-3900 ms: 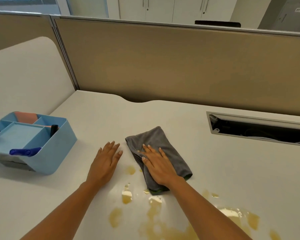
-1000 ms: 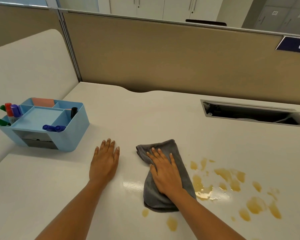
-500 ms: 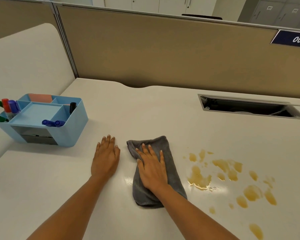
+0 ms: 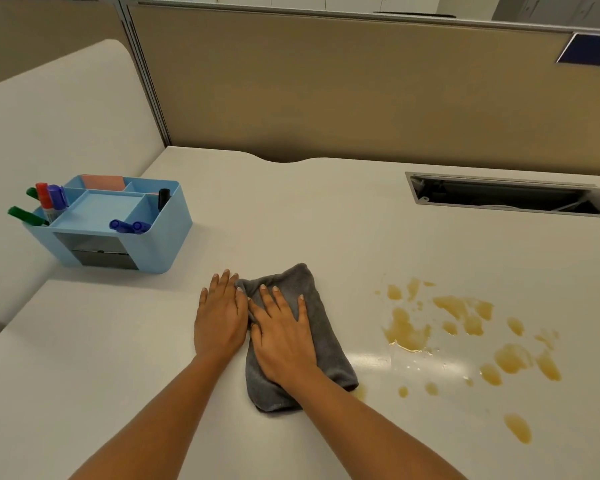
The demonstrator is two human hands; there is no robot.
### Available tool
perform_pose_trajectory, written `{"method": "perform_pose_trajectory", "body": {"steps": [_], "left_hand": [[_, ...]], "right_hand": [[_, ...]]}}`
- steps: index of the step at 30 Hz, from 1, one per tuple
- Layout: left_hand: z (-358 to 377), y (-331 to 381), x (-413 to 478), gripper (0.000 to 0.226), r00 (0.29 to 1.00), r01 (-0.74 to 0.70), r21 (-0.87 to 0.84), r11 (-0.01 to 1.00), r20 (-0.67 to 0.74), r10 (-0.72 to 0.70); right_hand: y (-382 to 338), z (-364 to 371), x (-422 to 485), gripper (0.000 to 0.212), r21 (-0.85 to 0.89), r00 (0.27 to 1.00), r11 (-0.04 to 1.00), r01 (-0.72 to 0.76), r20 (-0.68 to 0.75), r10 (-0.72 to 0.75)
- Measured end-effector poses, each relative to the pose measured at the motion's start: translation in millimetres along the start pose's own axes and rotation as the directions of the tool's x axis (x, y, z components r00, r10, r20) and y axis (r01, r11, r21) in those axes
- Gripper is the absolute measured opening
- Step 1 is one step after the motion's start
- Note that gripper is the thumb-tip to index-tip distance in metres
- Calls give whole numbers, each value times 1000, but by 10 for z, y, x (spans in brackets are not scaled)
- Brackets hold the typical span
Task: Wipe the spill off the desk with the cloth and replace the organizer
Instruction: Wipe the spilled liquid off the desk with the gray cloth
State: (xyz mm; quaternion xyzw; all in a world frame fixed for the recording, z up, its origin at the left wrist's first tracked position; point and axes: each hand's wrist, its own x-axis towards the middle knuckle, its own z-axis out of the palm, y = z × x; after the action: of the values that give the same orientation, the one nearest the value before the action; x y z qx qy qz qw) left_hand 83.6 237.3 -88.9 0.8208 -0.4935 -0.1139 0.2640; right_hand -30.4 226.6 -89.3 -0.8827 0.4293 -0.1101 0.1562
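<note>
White desk [image 4: 291, 220] surface, bounded at the rear by a tan partition [image 4: 326, 98]. At centre lies a folded grey cloth [image 4: 323, 327]; the right hand [image 4: 284, 337] presses flat upon it, fingers spread wide, gripping nothing. The left hand [image 4: 219, 317] rests palm-down on the bare desk, fingers extended and close together, touching the cloth's left edge and the right hand. To the right of the cloth, amber spill [image 4: 465, 327] patches are scattered over the desk, one small droplet just beside the cloth's near right corner. Well apart at the left stands the light-blue organizer [image 4: 160, 244], upright, holding markers [image 4: 51, 202]. An open cable slot [image 4: 506, 197] lies at the far right.
</note>
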Motion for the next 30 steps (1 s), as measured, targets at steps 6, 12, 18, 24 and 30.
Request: {"method": "perform_pose_trajectory", "body": {"steps": [6,12,18,24,30], "left_hand": [[-35,-15,-298,46,1000,30,-56,998,-3,-31],[-25,9,-631,47,999,45,-54,998,-16,-46],[40,69,-851,49,997,72,15,997,-4,-71],[25,108,-941,49,995,89,67,994,-39,-86],[32,127,-947,49,995,90,96,991,-45,-86]], "right_hand": [[-21,-3,-389,49,17,997,997,72,-8,-72],[133,-97,-694,51,5,989,989,145,33,-145],[450,-282,-988,49,-5,983,986,164,83,-163],[817,-490,-1185,49,-40,982,987,152,119,-147],[1262,-687,-1150,49,-110,991,989,96,105,-85]]}}
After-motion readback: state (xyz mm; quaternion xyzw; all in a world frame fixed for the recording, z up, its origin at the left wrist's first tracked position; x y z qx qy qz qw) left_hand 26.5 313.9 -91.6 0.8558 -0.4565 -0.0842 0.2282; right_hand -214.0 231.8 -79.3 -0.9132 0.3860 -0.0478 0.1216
